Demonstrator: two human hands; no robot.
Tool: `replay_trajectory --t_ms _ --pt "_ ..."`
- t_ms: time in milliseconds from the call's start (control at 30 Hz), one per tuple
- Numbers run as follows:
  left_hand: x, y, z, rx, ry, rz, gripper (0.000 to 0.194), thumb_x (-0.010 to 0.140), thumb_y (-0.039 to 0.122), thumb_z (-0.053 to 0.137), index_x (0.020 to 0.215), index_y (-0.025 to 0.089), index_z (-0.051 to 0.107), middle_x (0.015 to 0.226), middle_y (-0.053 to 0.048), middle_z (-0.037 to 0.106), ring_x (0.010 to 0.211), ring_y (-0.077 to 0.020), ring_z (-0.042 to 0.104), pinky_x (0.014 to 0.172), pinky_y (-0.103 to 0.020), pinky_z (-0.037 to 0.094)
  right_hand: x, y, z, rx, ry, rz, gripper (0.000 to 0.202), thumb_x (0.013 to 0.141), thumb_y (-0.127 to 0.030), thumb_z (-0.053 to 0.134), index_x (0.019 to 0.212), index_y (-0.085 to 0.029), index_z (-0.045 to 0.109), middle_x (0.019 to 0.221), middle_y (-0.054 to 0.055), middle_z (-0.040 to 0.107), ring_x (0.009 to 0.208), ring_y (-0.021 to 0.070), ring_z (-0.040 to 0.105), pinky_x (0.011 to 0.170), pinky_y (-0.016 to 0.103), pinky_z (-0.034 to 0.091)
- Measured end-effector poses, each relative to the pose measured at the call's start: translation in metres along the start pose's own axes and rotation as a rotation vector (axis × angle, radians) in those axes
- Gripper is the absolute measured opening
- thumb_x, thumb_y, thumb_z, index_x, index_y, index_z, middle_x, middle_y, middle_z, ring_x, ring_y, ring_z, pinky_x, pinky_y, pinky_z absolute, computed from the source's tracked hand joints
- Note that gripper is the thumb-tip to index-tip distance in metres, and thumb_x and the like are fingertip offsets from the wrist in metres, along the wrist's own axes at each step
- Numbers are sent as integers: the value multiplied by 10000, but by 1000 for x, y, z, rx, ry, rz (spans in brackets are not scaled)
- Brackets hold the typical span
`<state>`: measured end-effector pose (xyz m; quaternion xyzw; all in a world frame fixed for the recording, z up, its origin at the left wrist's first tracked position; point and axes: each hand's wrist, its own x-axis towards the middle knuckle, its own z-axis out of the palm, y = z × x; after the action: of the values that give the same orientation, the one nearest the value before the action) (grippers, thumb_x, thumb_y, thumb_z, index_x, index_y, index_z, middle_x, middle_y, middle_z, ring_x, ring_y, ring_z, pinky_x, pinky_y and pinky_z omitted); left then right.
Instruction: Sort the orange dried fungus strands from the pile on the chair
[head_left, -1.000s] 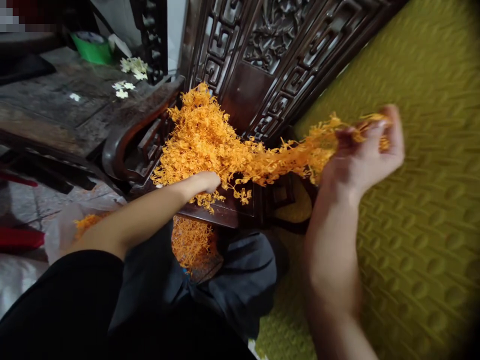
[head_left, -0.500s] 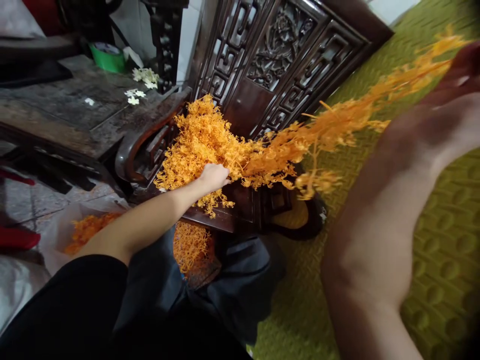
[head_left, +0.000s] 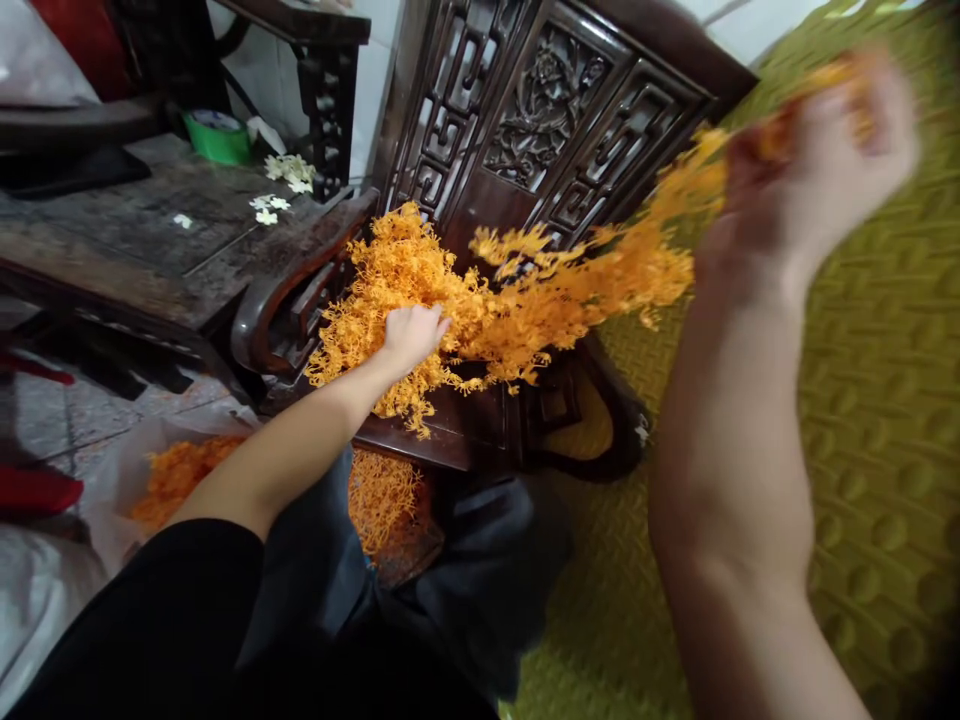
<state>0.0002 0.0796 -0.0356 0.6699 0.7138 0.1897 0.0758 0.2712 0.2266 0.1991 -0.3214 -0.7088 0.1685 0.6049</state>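
A tangled heap of orange frilly strands (head_left: 397,270), like small curled sprigs, lies on the seat of a dark carved wooden chair (head_left: 510,200). My left hand (head_left: 414,335) is closed on the strands at the near side of the heap. Up at the right, my right hand (head_left: 832,150), blurred by motion, grips the far end of a long bunch of the same orange strands (head_left: 592,290). That bunch stretches from the heap across the chair, with loose ends hanging from it.
A white plastic bag (head_left: 112,485) with orange strands stands on the floor at left; more strands show between my legs, below the seat. A dark table (head_left: 127,240) holds green tape (head_left: 217,138) and pale flower-shaped pieces (head_left: 291,173). A yellow-green textured surface (head_left: 862,500) lies at right.
My right hand has come leftward and inward, fully into view. The stretched bunch is shorter and looser. My left hand has shifted slightly left and up.
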Motion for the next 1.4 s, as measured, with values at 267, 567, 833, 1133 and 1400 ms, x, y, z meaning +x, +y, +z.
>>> replay_trajectory --t_ms 267,567,833,1133,1400 --pt "3 -15 0 60 -92 95 529 1051 468 257 1336 185 601 1243 -153 694 1141 -293 648 973 -405 458 -121 54 39 -564 -412 430 506 759 -290 791 1211 -101 663 1077 162 694 969 261 679 859 435 558" --pt "0 -16 30 211 -469 234 405 753 320 787 1139 208 741 1248 -166 708 1292 -348 548 1130 -496 340 -202 16 79 -936 -575 -111 489 1009 -280 412 1493 -247 478 1516 166 433 1192 296 589 893 397 512" --pt "4 -10 27 245 -507 250 194 794 249 703 971 233 783 1090 -127 753 1267 -336 557 1127 -520 334 -271 46 131 -858 -1290 -201 244 958 -386 597 1014 -189 730 1008 113 725 955 238 626 757 292 438" --pt "8 -34 21 156 -398 229 626 765 596 720 1273 238 651 1212 -132 730 1241 -326 593 1093 -459 387 -226 33 117 -955 -1080 -184 350 1023 -299 436 1005 -200 770 1105 133 676 1047 278 545 823 366 399" --pt "13 -26 4 36 -201 131 585 877 629 540 1276 213 643 1250 -130 710 1174 -322 647 1003 -433 478 -188 13 89 -930 -600 -294 364 1019 -303 433 1034 -222 788 1078 120 676 977 277 526 801 411 415"
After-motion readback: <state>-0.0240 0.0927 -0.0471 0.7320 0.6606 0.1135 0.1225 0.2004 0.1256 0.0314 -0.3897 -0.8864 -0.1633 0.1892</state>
